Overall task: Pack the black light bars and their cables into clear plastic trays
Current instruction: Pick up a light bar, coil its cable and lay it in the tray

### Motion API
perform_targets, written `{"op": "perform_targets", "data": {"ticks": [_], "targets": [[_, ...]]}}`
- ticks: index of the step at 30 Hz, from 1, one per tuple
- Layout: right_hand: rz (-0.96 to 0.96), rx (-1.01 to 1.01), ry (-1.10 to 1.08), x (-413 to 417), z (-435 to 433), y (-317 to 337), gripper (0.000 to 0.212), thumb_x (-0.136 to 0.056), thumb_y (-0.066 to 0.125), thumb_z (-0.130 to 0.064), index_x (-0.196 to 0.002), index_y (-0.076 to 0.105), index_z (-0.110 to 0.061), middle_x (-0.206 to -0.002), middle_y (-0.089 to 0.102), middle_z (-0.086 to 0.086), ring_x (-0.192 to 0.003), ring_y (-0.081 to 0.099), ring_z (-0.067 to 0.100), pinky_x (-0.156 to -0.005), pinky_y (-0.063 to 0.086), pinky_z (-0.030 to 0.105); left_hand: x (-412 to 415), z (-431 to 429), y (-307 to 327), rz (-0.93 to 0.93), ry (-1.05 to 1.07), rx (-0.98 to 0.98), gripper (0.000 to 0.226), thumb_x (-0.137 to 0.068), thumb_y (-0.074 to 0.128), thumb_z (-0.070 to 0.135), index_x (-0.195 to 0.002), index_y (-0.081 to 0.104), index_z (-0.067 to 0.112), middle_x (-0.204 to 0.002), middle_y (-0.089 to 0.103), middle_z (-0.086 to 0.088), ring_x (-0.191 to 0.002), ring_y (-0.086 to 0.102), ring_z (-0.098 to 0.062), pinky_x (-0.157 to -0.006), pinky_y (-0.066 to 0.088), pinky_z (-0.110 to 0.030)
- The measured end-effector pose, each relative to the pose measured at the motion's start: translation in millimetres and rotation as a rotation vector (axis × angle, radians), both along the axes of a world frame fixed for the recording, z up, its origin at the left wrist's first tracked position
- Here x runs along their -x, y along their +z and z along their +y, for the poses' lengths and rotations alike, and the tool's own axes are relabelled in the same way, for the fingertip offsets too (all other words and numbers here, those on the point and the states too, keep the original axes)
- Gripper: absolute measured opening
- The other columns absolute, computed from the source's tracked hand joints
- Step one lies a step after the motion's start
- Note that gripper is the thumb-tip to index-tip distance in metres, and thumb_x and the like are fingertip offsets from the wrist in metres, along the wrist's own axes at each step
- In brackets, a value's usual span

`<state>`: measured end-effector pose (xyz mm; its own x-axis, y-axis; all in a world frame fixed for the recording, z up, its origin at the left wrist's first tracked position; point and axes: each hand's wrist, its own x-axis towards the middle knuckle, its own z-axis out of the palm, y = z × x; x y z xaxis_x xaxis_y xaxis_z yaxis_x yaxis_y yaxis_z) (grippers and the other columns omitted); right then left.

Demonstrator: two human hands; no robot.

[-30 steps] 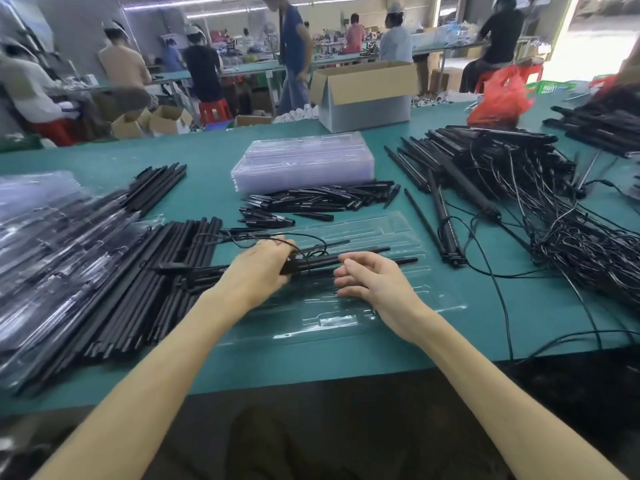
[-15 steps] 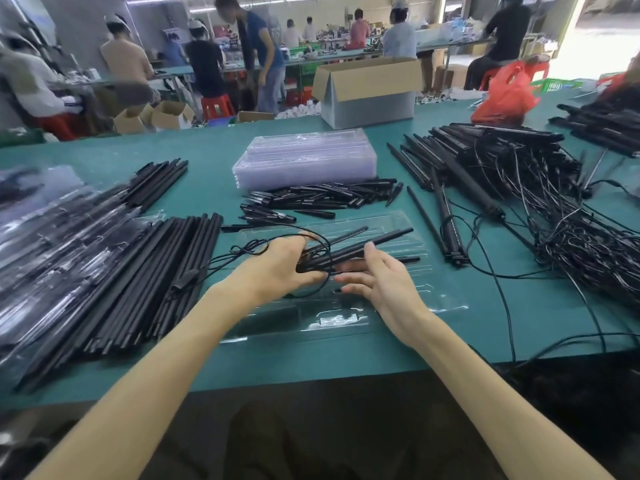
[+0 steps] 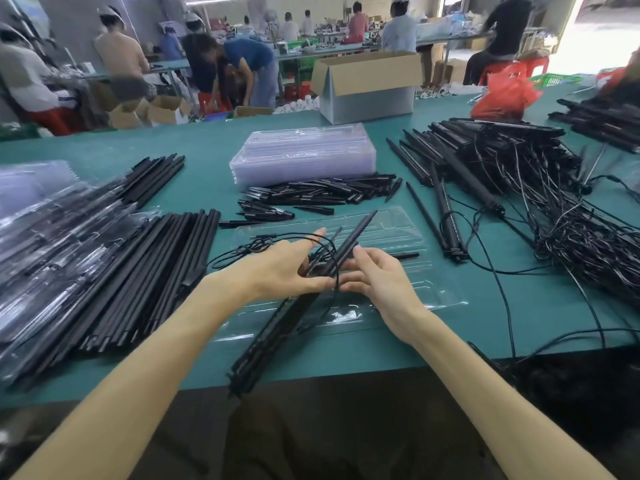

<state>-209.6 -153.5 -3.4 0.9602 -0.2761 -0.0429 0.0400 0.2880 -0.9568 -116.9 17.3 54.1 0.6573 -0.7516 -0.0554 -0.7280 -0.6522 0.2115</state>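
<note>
A clear plastic tray [image 3: 391, 233] lies flat on the green table in front of me. Above it my left hand [image 3: 277, 268] grips a bundle of black light bars [image 3: 273, 330] near the middle, tilted so one end points at me over the table edge and the other at the far right. A thin black cable [image 3: 263, 242] loops from the bundle beside my left hand. My right hand [image 3: 377, 275] pinches the bars from the right, fingertips curled against them.
A stack of empty clear trays [image 3: 304, 150] stands behind a pile of short black parts [image 3: 322, 194]. Long black bars [image 3: 138, 268] and filled trays [image 3: 41, 230] lie at left. Tangled bars with cables [image 3: 540, 202] cover the right. A cardboard box [image 3: 367, 84] sits far back.
The bar bundle has swung from lying almost level across the tray to a steep diagonal, its near end now past the table edge. My right hand rose from the tray onto the bars.
</note>
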Motion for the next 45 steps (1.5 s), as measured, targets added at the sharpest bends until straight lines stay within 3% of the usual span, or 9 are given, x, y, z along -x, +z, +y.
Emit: {"op": "perform_targets", "data": {"ticks": [4, 6, 10, 14, 20, 25, 34, 39, 45], "targets": [[0.007, 0.101, 0.005, -1, 0, -3, 0.019, -0.102, 0.057, -0.021, -0.105, 0.059, -0.002, -0.071, 0.071, 0.002, -0.065, 0.067, 0.019, -0.056, 0.054, 0.024, 2, -9, 5, 0.003, -0.063, 0.077, 0.071, -0.093, 0.059, 0.057, -0.153, 0.036, 0.026, -0.089, 0.063, 0.007, -0.079, 0.057, -0.012, -0.076, 0.047, -0.031], [0.008, 0.159, 0.029, -2, 0, -3, 0.016, -0.101, 0.059, -0.019, -0.103, 0.061, -0.003, -0.073, 0.073, 0.006, -0.064, 0.067, 0.018, -0.055, 0.053, 0.023, 1, -13, 5, -0.012, -0.074, 0.128, 0.051, -0.097, 0.058, 0.049, -0.137, 0.056, 0.018, -0.095, 0.068, 0.002, -0.082, 0.06, -0.017, -0.078, 0.051, -0.035], [0.008, 0.162, 0.065, -2, 0, -2, 0.017, -0.1, 0.06, -0.017, -0.104, 0.06, -0.001, -0.083, 0.074, 0.018, -0.067, 0.068, 0.024, -0.054, 0.052, 0.024, -6, -19, 3, -0.055, -0.018, 0.257, 0.037, -0.101, 0.056, 0.036, -0.131, 0.062, 0.014, -0.118, 0.068, -0.004, -0.101, 0.063, -0.022, -0.085, 0.046, -0.028], [-0.001, 0.137, 0.069, -2, -1, -3, 0.017, -0.1, 0.059, -0.013, -0.105, 0.058, 0.003, -0.087, 0.074, 0.022, -0.066, 0.068, 0.023, -0.054, 0.053, 0.025, -13, -23, -1, 0.006, 0.125, 0.37, 0.024, -0.101, 0.058, 0.028, -0.112, 0.074, 0.014, -0.104, 0.074, 0.001, -0.076, 0.059, -0.006, -0.077, 0.04, -0.02], [0.001, 0.155, 0.063, -3, 0, -4, 0.012, -0.099, 0.058, -0.008, -0.105, 0.058, 0.002, -0.083, 0.074, 0.019, -0.063, 0.067, 0.021, -0.056, 0.055, 0.026, -14, -18, -4, 0.429, 0.267, 0.575, 0.021, -0.099, 0.061, 0.019, -0.097, 0.072, 0.002, -0.08, 0.072, -0.007, -0.058, 0.068, -0.013, -0.05, 0.053, -0.025], [-0.036, 0.23, 0.088, 0, 0, -4, 0.022, -0.097, 0.067, -0.025, -0.11, 0.063, -0.007, -0.075, 0.071, 0.009, -0.06, 0.063, 0.018, -0.055, 0.052, 0.027, -11, -14, -4, 0.564, 0.219, 0.598, 0.017, -0.097, 0.065, 0.019, -0.1, 0.074, 0.004, -0.075, 0.075, -0.001, -0.063, 0.068, -0.014, -0.054, 0.054, -0.022], [-0.04, 0.298, 0.097, 1, -1, -5, 0.012, -0.098, 0.063, -0.017, -0.106, 0.063, -0.007, -0.071, 0.069, 0.0, -0.055, 0.06, 0.016, -0.049, 0.048, 0.023, -4, -19, 3, 0.513, 0.19, 0.57, 0.019, -0.094, 0.07, 0.023, -0.112, 0.074, 0.017, -0.083, 0.071, 0.007, -0.066, 0.061, 0.0, -0.06, 0.051, -0.019], [-0.079, 0.315, 0.073, 4, -2, -7, 0.008, -0.1, 0.061, -0.018, -0.101, 0.062, -0.01, -0.071, 0.068, -0.002, -0.057, 0.059, 0.015, -0.051, 0.048, 0.023, -4, -18, 5, 0.446, 0.209, 0.561, 0.019, -0.099, 0.06, 0.008, -0.115, 0.071, 0.007, -0.091, 0.071, 0.002, -0.078, 0.069, -0.009, -0.061, 0.056, -0.022], [-0.07, 0.236, 0.048, 8, -3, -4, 0.013, -0.101, 0.057, -0.014, -0.112, 0.06, -0.019, -0.078, 0.07, -0.002, -0.061, 0.056, 0.015, -0.052, 0.048, 0.022, -9, -8, 0, 0.136, 0.1, 0.262, 0.039, -0.086, 0.078, 0.02, -0.124, 0.069, 0.018, -0.119, 0.062, 0.001, -0.11, 0.054, -0.011, -0.094, 0.045, -0.021]]}}
